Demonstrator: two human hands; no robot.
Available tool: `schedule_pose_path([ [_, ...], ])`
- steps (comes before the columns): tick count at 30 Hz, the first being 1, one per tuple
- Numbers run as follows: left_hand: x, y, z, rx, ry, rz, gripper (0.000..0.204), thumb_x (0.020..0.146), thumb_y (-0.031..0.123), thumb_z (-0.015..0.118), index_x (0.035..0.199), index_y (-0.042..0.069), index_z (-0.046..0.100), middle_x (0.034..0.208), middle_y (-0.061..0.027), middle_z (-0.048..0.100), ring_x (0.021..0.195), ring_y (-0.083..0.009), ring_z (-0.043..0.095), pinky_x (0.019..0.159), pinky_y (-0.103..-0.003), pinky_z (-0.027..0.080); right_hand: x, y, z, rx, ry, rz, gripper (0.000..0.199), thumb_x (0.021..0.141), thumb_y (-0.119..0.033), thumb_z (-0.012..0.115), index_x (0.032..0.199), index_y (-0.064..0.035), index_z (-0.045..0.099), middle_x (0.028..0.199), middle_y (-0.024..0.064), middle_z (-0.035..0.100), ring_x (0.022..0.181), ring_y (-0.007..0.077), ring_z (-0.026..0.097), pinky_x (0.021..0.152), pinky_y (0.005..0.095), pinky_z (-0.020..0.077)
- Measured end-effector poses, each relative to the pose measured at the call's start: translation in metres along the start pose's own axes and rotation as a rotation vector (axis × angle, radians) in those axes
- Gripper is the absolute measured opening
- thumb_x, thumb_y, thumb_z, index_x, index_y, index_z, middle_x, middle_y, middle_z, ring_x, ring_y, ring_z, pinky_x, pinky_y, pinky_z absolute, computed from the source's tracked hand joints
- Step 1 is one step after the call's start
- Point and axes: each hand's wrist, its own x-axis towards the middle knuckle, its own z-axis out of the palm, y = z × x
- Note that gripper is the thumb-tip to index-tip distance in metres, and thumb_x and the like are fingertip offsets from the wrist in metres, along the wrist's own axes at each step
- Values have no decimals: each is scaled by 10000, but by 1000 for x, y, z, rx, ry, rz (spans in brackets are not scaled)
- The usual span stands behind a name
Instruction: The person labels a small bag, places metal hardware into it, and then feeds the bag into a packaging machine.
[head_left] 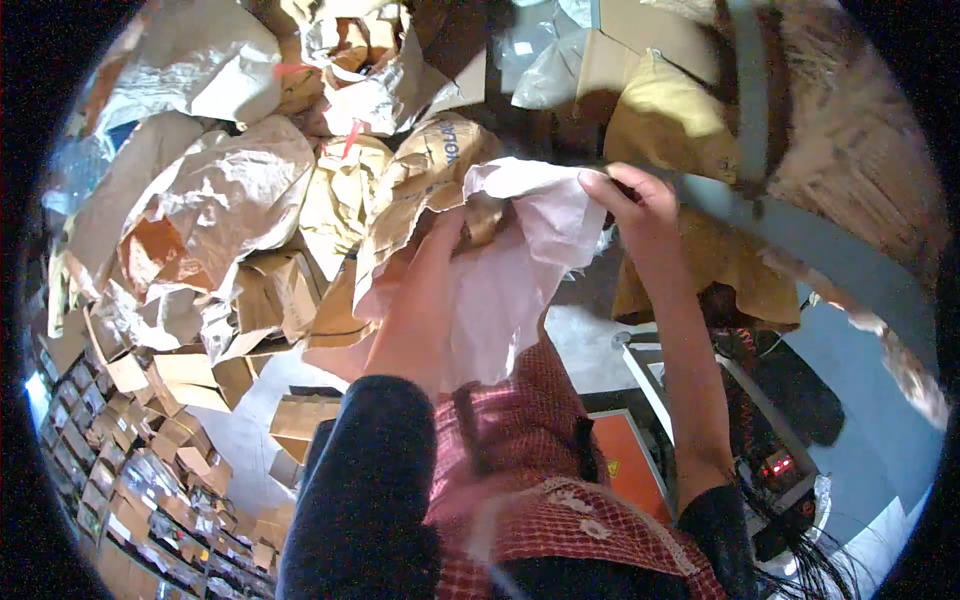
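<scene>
A brown paper sack (430, 160) with a pale white lining (545, 220) lies open in front of me. At its right side, my right hand (645, 200) pinches the lining's rim between thumb and fingers and holds it stretched out. My left hand (440, 245) reaches into the sack's mouth; its fingers are hidden behind the paper. The lining hangs down between my forearms, in front of my red checked apron (510, 430). What lies deep inside the sack cannot be seen.
Several crumpled paper sacks (225, 190) and open cardboard boxes (205, 375) crowd the left and far side. Toward the right stand a yellow-brown sack (670, 115), a grey metal bar (760, 220) and a device with a red lit display (775, 463). Shelves of boxes (130, 480) fill the lower left.
</scene>
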Motion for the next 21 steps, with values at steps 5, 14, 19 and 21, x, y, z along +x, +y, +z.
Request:
schedule_pose_path([
  [5,-111,16,-53,-381,-215,21,436,913,133,524,1344,86,473,1246,-99,593,1108,-267,601,933,-387,500,-9,-10,13,-128,125,-212,206,848,-223,625,851,-17,632,786,204,632,741,367,634,642,415,487],
  [14,-242,36,-143,-266,-389,550,570,710,-26,532,1278,-14,490,1068,-108,649,995,-171,610,840,-292,496,-22,12,25,-24,38,-220,126,844,-87,657,925,8,658,760,129,661,664,160,619,609,302,486],
  [19,-265,26,-158,-338,-333,484,541,744,-8,529,1285,9,518,1060,-88,658,928,-159,607,780,-275,496,-32,-15,30,-75,23,-241,169,879,-182,675,856,-15,671,635,61,644,515,109,598,496,262,443],
  [21,-253,11,-155,-273,-297,553,535,742,-29,520,1276,2,530,1034,-84,670,915,-160,613,764,-281,502,-41,-28,35,-75,9,-240,185,889,-200,675,854,-19,671,632,52,640,514,99,593,494,258,442],
])
